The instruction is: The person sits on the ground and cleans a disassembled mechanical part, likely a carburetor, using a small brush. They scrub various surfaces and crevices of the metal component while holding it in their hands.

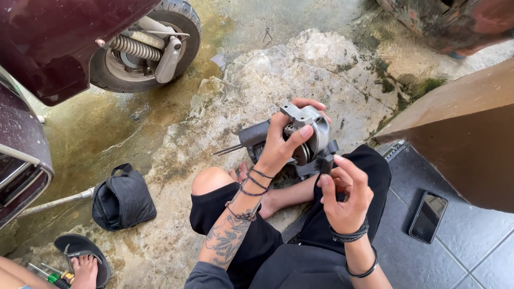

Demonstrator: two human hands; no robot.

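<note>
Against the stained concrete ground (176, 160), top left, stands a maroon scooter (48, 48) with its rear wheel (144, 48); below it lies a black pouch (123, 199), and at the bottom left a bystander's foot rests on a sandal (80, 251) beside screwdrivers (53, 277); above the knees, the left hand (281, 147) is clamped round a grey metal engine part (300, 136), probably a cylinder head; the right hand (345, 195) pinches a small black brush (327, 160), touching it; a phone (428, 216) lies on tiles.
</note>
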